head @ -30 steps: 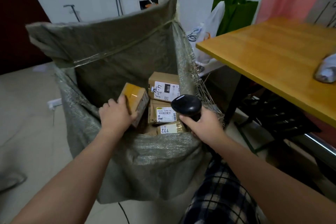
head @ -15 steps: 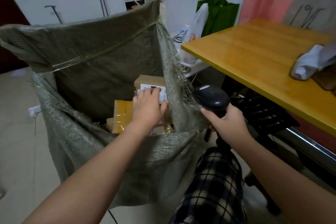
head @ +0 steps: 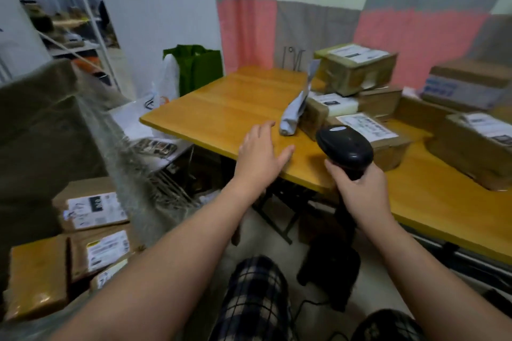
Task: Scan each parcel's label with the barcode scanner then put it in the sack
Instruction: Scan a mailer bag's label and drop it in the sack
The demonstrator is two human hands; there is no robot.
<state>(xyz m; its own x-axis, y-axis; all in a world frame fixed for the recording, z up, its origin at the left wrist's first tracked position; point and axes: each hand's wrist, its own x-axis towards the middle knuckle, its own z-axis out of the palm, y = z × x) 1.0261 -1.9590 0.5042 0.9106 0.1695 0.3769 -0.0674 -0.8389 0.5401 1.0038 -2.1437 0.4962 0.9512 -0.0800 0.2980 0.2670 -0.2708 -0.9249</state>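
A white wall (head: 155,8) fills the upper left. At the far left stands a white metal shelf rack (head: 91,16), with blurred goods on its shelves. To the right hangs a curtain (head: 388,28) in grey, pink and pale blocks. It hangs just behind a yellow wooden table (head: 235,97) on black legs (head: 273,223). A green bag (head: 199,66) and a white plastic bag (head: 166,77) stand near the table's far left corner. The floor (head: 288,260) is pale, and a black cable (head: 302,305) lies on it. The light is soft and even.
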